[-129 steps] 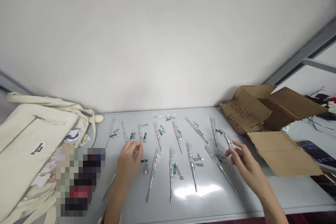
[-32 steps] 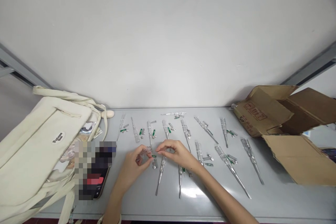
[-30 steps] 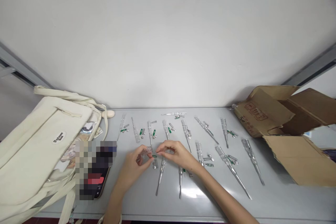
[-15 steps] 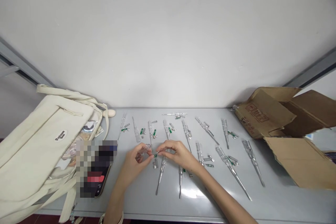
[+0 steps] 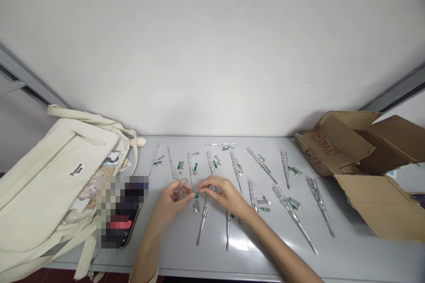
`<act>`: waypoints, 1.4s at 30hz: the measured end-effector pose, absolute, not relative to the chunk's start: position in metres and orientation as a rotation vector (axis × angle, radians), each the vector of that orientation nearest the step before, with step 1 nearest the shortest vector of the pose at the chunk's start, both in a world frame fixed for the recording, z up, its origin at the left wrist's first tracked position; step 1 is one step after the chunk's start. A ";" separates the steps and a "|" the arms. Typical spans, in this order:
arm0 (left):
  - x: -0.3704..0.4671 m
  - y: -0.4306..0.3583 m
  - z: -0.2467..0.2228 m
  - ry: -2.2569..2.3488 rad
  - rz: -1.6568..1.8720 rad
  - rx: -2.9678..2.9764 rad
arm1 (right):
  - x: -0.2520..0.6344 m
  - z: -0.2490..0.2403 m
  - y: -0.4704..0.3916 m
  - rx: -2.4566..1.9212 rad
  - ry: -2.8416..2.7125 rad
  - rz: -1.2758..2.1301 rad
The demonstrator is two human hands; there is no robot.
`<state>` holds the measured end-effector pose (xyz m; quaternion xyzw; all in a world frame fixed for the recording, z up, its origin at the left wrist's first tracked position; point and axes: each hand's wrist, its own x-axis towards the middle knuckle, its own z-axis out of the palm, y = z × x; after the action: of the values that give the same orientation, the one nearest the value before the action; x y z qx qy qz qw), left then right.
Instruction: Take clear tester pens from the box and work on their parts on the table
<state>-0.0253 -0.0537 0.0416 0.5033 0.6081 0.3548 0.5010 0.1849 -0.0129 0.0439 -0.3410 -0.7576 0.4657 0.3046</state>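
Observation:
My left hand (image 5: 172, 196) is curled around a clear plastic tube (image 5: 180, 188), its round rim tilted up. A small green circuit board (image 5: 196, 195) shows by the left fingertips; I cannot tell whether they grip it. Just right of it, my right hand (image 5: 221, 192) pinches a tiny metal piece (image 5: 199, 189), mostly hidden by the fingertips. Below the hands lie small silver parts (image 5: 196, 207) on the table. A clear-handled screwdriver (image 5: 205, 219) lies under the right hand, its handle partly covered. Another screwdriver (image 5: 228, 230) lies partly beneath the right wrist.
Several more clear screwdrivers (image 5: 294, 216) with green boards (image 5: 264, 209) and metal bits beside them are spread over the grey table (image 5: 345, 258). A cream bag (image 5: 66, 168) and a phone (image 5: 128, 216) stand left. An open cardboard box (image 5: 327, 146) sits right.
The tube in my left hand has tipped slightly more upright. My right fingertips have lifted a little with the tiny metal piece. The rest of the table looks the same.

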 end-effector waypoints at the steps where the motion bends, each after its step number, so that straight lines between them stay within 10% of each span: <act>1: -0.025 -0.054 0.042 1.472 0.860 1.215 | 0.185 0.044 -0.013 -0.905 -2.007 1.223; 42: -0.022 -0.053 0.043 1.658 0.632 1.848 | 0.204 0.049 -0.004 -0.964 -1.902 1.124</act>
<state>-0.0217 -0.0532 0.0434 0.6913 0.6201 0.2363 0.2857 0.2037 -0.0042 0.0487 -0.3734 -0.7368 0.4357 0.3576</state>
